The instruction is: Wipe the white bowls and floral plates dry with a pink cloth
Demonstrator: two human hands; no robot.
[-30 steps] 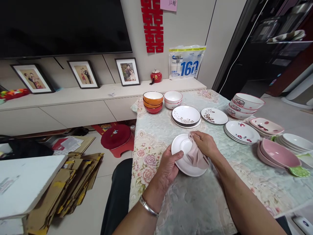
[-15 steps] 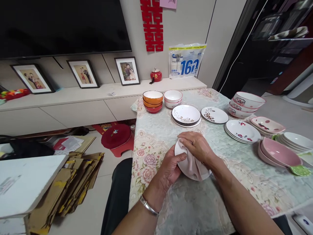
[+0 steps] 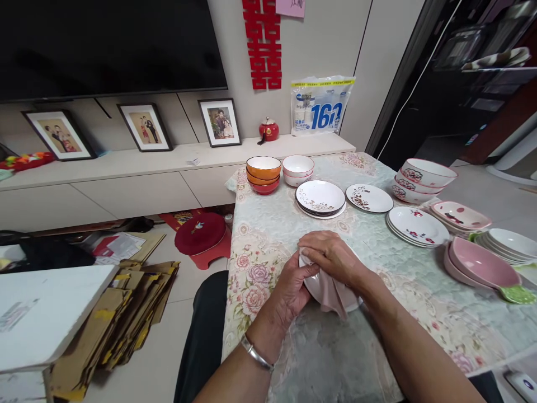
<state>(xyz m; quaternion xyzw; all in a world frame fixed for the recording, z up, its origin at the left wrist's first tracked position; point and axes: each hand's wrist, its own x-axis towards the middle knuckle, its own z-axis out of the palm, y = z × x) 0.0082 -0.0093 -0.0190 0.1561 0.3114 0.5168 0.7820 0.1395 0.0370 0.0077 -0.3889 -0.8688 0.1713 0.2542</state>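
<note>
A white plate (image 3: pixel 312 286) is held over the near part of the table, largely covered by my hands and a cloth. My left hand (image 3: pixel 291 285) grips its left edge, thumb on the upper face and fingers beneath. Against the plate's face, my right hand (image 3: pixel 333 256) presses a pale pink cloth (image 3: pixel 334 296), whose loose end hangs toward me. Beyond them stand a stack of brown-rimmed plates (image 3: pixel 320 196) and a single flower-patterned plate (image 3: pixel 369 198).
Orange and red bowls (image 3: pixel 263 174) and white bowls (image 3: pixel 297 170) stand at the table's far edge. On the right are flowered plates (image 3: pixel 417 225), large bowls (image 3: pixel 424 180), pink dishes (image 3: pixel 482 263) and small white dishes (image 3: pixel 509 245). A red stool (image 3: pixel 203 238) and flattened cardboard (image 3: pixel 121 330) lie left.
My right hand has shifted slightly left and down over the plate with the cloth, whose hanging end has moved. My left hand keeps its grip on the edge.
</note>
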